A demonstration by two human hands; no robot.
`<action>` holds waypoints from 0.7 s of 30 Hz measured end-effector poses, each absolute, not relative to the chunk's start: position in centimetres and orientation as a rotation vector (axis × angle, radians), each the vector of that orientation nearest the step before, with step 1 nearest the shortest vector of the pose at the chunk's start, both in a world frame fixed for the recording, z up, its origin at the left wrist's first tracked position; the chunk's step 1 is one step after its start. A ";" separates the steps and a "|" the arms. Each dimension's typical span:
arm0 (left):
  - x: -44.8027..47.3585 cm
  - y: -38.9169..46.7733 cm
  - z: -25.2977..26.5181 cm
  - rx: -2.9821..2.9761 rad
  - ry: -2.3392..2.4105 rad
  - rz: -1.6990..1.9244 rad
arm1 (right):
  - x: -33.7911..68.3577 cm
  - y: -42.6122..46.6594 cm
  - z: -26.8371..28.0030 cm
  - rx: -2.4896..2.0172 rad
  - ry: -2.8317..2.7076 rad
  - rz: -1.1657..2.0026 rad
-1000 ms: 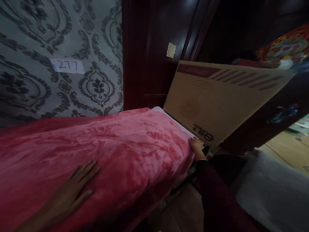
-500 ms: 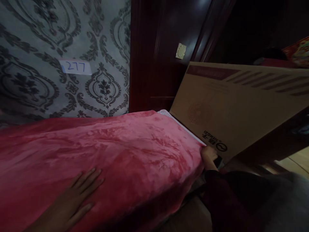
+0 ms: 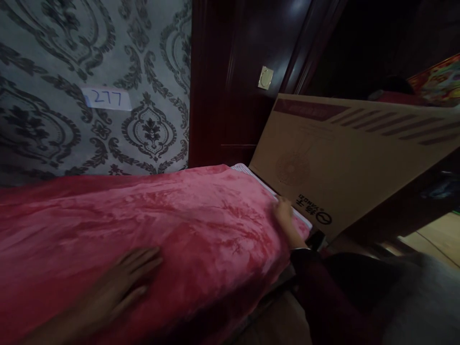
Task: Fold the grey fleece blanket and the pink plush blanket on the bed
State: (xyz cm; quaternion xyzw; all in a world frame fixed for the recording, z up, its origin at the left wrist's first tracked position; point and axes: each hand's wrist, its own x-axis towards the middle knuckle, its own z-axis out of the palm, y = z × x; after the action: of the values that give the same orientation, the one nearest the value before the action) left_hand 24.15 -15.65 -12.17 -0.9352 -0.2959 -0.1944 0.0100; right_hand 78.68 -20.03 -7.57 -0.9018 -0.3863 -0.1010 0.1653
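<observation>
Here's the pink-red blanket [image 3: 187,215], spread from the left of the view to a white striped edge [image 3: 242,168] just beside a big cardboard box [image 3: 338,158]. Both of the person's hands are on it. The left hand [image 3: 124,282] lies open, palm down, fingers stretched over the cloth. The right hand [image 3: 285,214] is out at the far end, by the striped edge; whether its fingers pinch the cloth or merely press it, there's no telling.

The step in hand looks like handling the blanket's end, the left palm probably steadying the cloth. Any further work along that edge would seem to call for a sure hold and light fingers, with the cardboard so close.

Now the trouble spots! Both hands are blurred, and the right fingertips are hard to pick out. Whatever bears the blanket is covered, its near side sunk in shadow. The cloth runs out of view at the left, the box at the right. A dark red sleeve [image 3: 323,287] hides some floor, and beyond it a grey shape [image 3: 420,297] is too smeared to name.
</observation>
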 end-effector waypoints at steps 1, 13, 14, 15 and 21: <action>25.4 -14.6 -11.7 -2.944 -0.901 -0.576 | 76.6 -18.6 -7.8 -2.473 -1.299 -0.281; 31.1 -7.0 -12.7 -2.827 -0.969 -0.382 | 80.2 -14.8 -9.1 -2.784 -1.347 -0.168; 31.0 -7.1 -13.0 -2.816 -0.959 -0.409 | 79.9 -13.5 -8.7 -2.746 -1.347 -0.231; 30.8 -7.2 -13.2 -2.809 -0.950 -0.431 | 79.0 -11.9 -8.4 -2.671 -1.417 -0.271; 30.4 -7.4 -13.3 -2.777 -0.907 -0.482 | 72.9 -1.9 -8.8 -2.119 -2.221 0.064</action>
State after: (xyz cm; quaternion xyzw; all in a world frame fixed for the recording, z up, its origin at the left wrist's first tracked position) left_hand 30.40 -7.39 -13.29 -0.9340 -0.3052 -0.1622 0.0903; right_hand 72.92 -1.90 -8.76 -0.6897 -0.7229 0.0208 0.0358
